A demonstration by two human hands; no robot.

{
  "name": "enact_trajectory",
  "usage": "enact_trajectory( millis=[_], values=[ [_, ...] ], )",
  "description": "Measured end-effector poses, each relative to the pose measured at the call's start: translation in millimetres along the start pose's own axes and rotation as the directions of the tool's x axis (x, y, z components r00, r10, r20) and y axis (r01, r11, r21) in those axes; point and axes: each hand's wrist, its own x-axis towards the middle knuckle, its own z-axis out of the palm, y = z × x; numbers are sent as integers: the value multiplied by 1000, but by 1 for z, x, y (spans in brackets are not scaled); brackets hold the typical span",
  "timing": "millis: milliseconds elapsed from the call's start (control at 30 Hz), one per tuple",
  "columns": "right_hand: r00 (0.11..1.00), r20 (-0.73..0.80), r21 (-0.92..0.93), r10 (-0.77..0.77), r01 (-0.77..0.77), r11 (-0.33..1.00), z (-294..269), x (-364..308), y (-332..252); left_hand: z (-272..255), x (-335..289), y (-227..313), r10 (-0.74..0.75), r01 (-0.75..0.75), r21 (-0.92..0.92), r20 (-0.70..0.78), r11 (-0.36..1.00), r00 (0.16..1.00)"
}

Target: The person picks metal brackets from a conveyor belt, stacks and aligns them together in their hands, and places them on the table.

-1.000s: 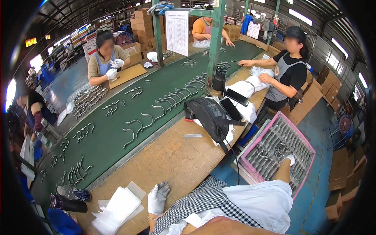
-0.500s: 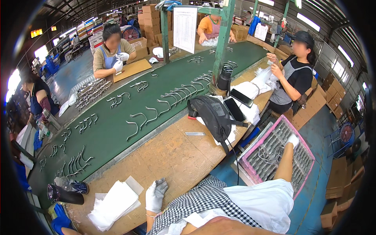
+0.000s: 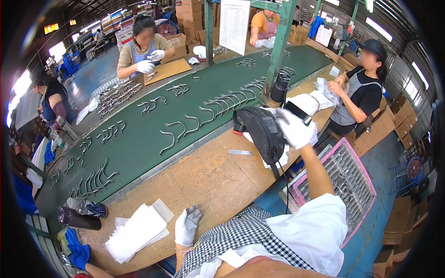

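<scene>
My left hand (image 3: 187,227), in a white glove with grey fingertips, rests at the near table edge with its fingers loosely extended and nothing in them. Just left of it lies a stack of white paper sheets (image 3: 139,231). My right hand (image 3: 295,129), gloved in white and smeared by motion, is over the right part of the table, beside a black mesh bag (image 3: 261,130). A dark phone (image 3: 298,113) shows just beyond its fingers. Whether the hand touches or holds anything there cannot be made out.
Curved metal handles (image 3: 218,109) lie in rows on the green conveyor belt (image 3: 139,139). A metal ruler-like strip (image 3: 240,152), a dark bottle (image 3: 79,217) and a green post (image 3: 279,51) are nearby. A pink-rimmed crate (image 3: 361,180) stands at right. Several co-workers surround the belt.
My right hand has risen from the pink-rimmed crate to the table beside the bag, covering a second dark device. The view has shifted slightly; my left hand stays at the table edge.
</scene>
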Motion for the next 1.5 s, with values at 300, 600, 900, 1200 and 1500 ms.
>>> enact_trajectory(
  millis=[300,600,900,1200,1500],
  values=[
    [657,628,105,-418,461,881,150,-24,-90,-4,-2,2,-20,20,-15,-11,1000,1000],
    [649,573,255,-499,438,862,199,-91,-121,-5,3,0,-21,21,-44,5,999,1000],
    [694,690,274,-206,12,962,199,-134,-93,-6,6,-1,18,-18,-34,1,999,1000],
    [668,709,369,-226,-78,926,202,-127,-87,11,-4,-12,167,-167,5,-3,986,986],
    [566,809,427,-161,-377,822,197,-122,-86,19,-7,-18,176,-173,78,-36,982,984]
  ],
)
